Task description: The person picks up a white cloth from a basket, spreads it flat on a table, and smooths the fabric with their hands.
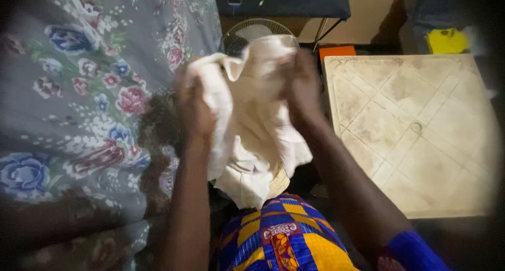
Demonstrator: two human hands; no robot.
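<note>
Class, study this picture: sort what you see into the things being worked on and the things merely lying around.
In hand:
cream cloth
left hand, gripping it
right hand, gripping it

Lying about:
floral bedsheet
pale square table
white fan
orange box
yellow object

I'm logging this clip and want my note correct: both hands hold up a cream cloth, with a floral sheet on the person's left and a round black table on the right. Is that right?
Not quite. The head view shows the table on the right is square and pale cream, not round and black. The rest stands: the left hand and right hand hold up the cream cloth, with the floral sheet on the left.
</note>
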